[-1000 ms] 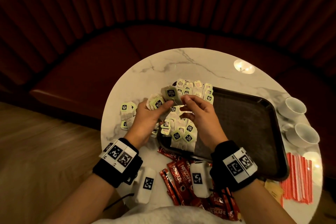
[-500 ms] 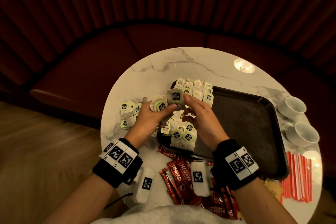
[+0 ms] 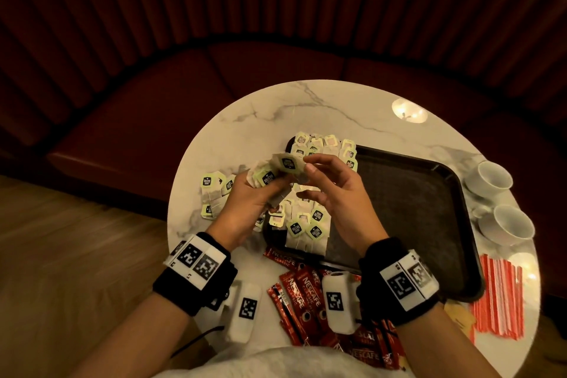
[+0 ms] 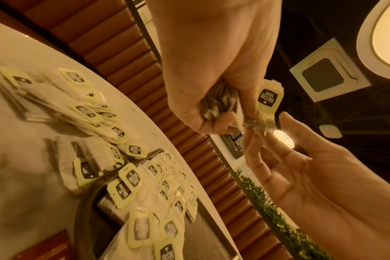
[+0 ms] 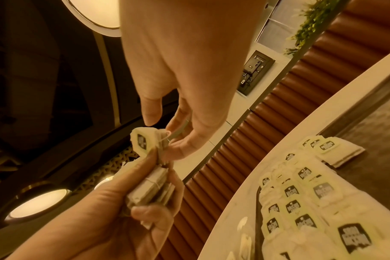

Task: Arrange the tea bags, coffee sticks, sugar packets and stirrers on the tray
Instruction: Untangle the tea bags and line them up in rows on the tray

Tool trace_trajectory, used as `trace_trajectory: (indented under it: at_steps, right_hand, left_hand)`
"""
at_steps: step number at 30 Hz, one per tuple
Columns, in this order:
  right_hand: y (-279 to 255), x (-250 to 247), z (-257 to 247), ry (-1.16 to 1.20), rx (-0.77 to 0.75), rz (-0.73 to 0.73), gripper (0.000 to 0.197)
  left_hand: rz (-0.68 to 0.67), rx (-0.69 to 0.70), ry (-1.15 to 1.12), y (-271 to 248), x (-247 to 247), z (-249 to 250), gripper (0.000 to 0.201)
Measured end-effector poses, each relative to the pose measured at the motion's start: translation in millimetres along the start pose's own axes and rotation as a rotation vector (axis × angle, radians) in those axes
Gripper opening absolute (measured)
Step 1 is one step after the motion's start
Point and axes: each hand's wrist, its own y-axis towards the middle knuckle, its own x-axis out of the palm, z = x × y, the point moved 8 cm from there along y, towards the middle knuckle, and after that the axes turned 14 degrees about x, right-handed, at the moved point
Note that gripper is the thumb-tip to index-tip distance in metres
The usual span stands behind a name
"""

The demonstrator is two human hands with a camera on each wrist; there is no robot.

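Head view: left hand (image 3: 245, 196) grips a bunch of tea bags (image 3: 276, 170) above the tray (image 3: 429, 224) — right hand (image 3: 334, 193) pinches the top one. Left wrist view: fingers (image 4: 211, 105) curled round crumpled bags. Right wrist view: right fingertips (image 5: 178, 144) nip the top bag's edge.

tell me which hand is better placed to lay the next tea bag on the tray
Right hand: it hangs over the tray and pinches the top tea bag. The left hand, beside the tray, has its grip full of the bunch.
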Motion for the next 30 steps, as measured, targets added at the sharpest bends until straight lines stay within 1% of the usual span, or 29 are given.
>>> trace_trajectory:
  at_steps: [2,3,7,9,11,13,15,17,20,23,26,30]
  right_hand:
    - [1,2,2,0.042,0.019,-0.02,0.021]
    - [1,2,3,0.077,0.034,-0.027,0.022]
    - [1,-2,8,0.197,0.099,-0.051,0.024]
    - [0,-6,6,0.239,0.093,-0.054,0.022]
    - [0,-9,3,0.232,0.063,-0.038,0.019]
    - [0,-13,0,0.157,0.016,-0.003,0.012]
    - [-1,-14,-4,0.031,-0.035,0.026,0.015]
    - [-3,-13,-8,-0.09,-0.071,0.035,0.016]
    - [-5,-10,-11,-0.223,-0.086,0.042,0.016]
    - [-4,-10,-11,-0.356,-0.094,0.082,0.018]
    - [-5,-10,-18,-0.452,-0.153,0.118,0.027]
    - [-8,-8,-26,-0.487,-0.221,0.138,0.029]
  left_hand:
    - [-0.011,0.007,0.014,-1,2,2,0.037]
    - [-0.013,0.012,0.008,-1,3,3,0.038]
    - [-0.032,0.015,-0.025,-3,4,6,0.038]
    - [-0.034,0.004,-0.079,-3,4,4,0.037]
    - [-0.03,-0.011,-0.118,-3,4,3,0.033]
    - [-0.032,-0.016,-0.131,-3,6,3,0.029]
    - [-0.022,-0.025,-0.15,-3,7,4,0.024]
    - [-0.007,-0.027,-0.175,-3,7,4,0.026]
    - [-0.001,-0.027,-0.191,-2,8,6,0.025]
    - [-0.024,-0.02,-0.18,-3,10,8,0.023]
    - [-0.056,-0.005,-0.152,-5,11,11,0.023]
    - [-0.08,-0.038,-0.1,-6,10,6,0.029]
